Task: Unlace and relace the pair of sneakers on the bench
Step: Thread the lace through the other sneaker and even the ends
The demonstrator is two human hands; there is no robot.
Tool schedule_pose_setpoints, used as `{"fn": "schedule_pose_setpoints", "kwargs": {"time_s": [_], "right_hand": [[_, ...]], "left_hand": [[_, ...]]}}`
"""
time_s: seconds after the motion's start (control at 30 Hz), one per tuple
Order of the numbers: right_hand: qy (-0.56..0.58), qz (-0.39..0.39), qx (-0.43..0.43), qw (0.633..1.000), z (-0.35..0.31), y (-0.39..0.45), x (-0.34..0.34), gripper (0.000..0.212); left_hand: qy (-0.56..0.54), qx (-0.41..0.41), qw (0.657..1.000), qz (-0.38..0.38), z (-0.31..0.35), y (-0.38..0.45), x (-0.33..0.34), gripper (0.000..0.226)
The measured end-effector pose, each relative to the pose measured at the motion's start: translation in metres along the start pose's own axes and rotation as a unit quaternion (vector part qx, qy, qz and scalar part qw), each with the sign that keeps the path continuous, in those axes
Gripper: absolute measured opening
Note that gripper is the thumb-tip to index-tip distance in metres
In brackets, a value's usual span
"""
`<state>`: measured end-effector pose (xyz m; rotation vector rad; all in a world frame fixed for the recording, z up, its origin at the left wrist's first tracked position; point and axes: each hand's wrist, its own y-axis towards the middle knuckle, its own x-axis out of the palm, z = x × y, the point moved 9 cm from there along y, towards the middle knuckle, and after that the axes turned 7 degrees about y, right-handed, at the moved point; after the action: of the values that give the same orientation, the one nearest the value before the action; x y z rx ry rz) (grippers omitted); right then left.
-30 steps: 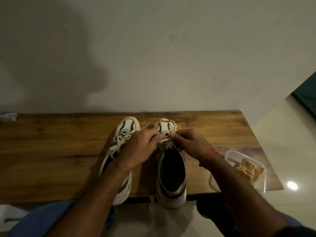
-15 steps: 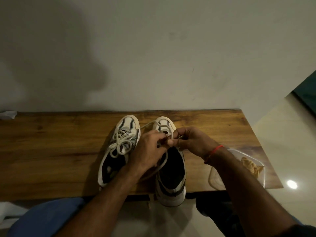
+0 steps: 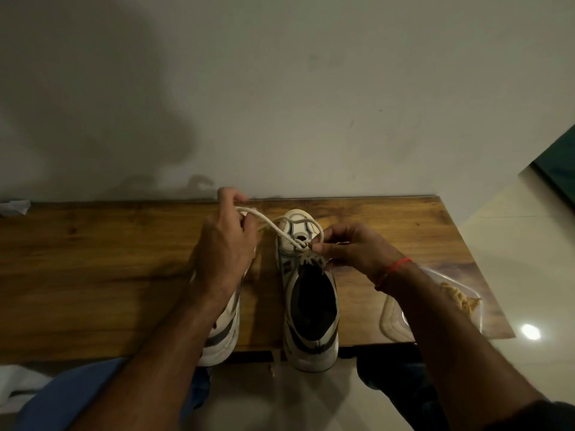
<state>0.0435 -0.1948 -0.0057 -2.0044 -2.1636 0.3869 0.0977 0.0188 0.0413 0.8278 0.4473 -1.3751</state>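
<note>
Two white sneakers with dark stripes stand on the wooden bench (image 3: 93,275), toes toward the wall. The right sneaker (image 3: 311,306) is in full view with its mouth open. My left forearm covers most of the left sneaker (image 3: 222,331). My left hand (image 3: 225,241) grips the cream lace (image 3: 273,227) and holds it stretched up and to the left, near the bench's back edge. My right hand (image 3: 351,248) pinches the lace at the eyelets close to the toe of the right sneaker.
A clear plastic container (image 3: 401,325) with tan material inside sits at the bench's right front corner, under my right forearm. A white scrap (image 3: 14,206) lies at the far left by the wall. A pale tiled floor lies to the right of the bench.
My left hand has moved up and left from the right sneaker's eyelets, drawing a length of lace out with it. My right hand stays at the eyelets.
</note>
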Motion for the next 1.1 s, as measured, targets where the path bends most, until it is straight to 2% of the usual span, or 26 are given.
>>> {"fn": "schedule_pose_setpoints", "kwargs": {"time_s": [0.07, 0.1, 0.17, 0.2, 0.23, 0.3, 0.37, 0.47, 0.57, 0.63, 0.7, 0.83, 0.9, 0.97, 1.03, 1.1], "right_hand": [[0.003, 0.0, -0.001, 1.0, 0.0, 0.0, 0.0, 0.009], [0.004, 0.001, -0.002, 1.0, 0.0, 0.0, 0.0, 0.01], [0.004, 0.0, -0.007, 1.0, 0.0, 0.001, 0.0, 0.012], [0.003, -0.002, -0.01, 1.0, 0.0, 0.001, 0.0, 0.013], [0.0, -0.006, -0.014, 1.0, -0.001, 0.001, 0.001, 0.013], [-0.013, -0.016, -0.022, 1.0, -0.003, 0.0, 0.003, 0.012], [-0.023, -0.026, -0.025, 0.999, -0.004, -0.001, 0.006, 0.012], [-0.029, -0.031, -0.025, 0.999, -0.001, -0.001, 0.005, 0.012], [0.057, -0.014, -0.007, 0.998, 0.006, 0.0, 0.006, 0.021], [0.192, -0.009, 0.02, 0.981, 0.015, 0.001, 0.015, 0.025], [0.331, -0.014, 0.032, 0.943, 0.022, 0.002, 0.025, 0.026], [0.52, 0.089, 0.074, 0.846, 0.051, 0.003, 0.021, 0.025], [0.554, 0.127, 0.109, 0.815, 0.066, 0.0, 0.025, 0.026], [0.535, 0.136, 0.125, 0.824, 0.068, -0.003, 0.031, 0.027], [0.47, 0.126, 0.114, 0.866, 0.06, -0.004, 0.034, 0.025], [0.34, 0.109, 0.083, 0.931, 0.045, -0.002, 0.031, 0.025]], "left_hand": [[-0.073, -0.101, 0.988, -0.091, -0.016, -0.005, 0.021, 0.049], [-0.079, -0.141, 0.976, -0.145, -0.02, -0.01, 0.032, 0.05], [-0.039, -0.179, 0.952, -0.245, -0.022, -0.026, 0.055, 0.031], [-0.01, -0.182, 0.939, -0.291, -0.021, -0.036, 0.065, 0.033], [0.002, -0.188, 0.924, -0.332, -0.019, -0.046, 0.074, 0.046], [-0.053, -0.228, 0.899, -0.369, -0.015, -0.062, 0.089, 0.063], [-0.114, -0.277, 0.883, -0.361, -0.015, -0.071, 0.098, 0.055], [-0.155, -0.303, 0.88, -0.333, -0.016, -0.072, 0.102, 0.023], [-0.311, -0.339, 0.857, -0.232, -0.019, -0.063, 0.098, 0.02], [-0.442, -0.363, 0.803, -0.167, -0.017, -0.06, 0.097, 0.021], [-0.524, -0.382, 0.751, -0.124, -0.016, -0.058, 0.099, 0.021], [-0.592, -0.45, 0.666, -0.055, -0.038, -0.058, 0.101, 0.014], [-0.573, -0.473, 0.669, -0.036, -0.049, -0.06, 0.102, 0.014], [-0.547, -0.47, 0.693, -0.022, -0.053, -0.06, 0.099, 0.024], [-0.527, -0.438, 0.728, -0.023, -0.055, -0.054, 0.093, 0.025], [-0.48, -0.351, 0.803, -0.038, -0.05, -0.041, 0.078, 0.019]]}}
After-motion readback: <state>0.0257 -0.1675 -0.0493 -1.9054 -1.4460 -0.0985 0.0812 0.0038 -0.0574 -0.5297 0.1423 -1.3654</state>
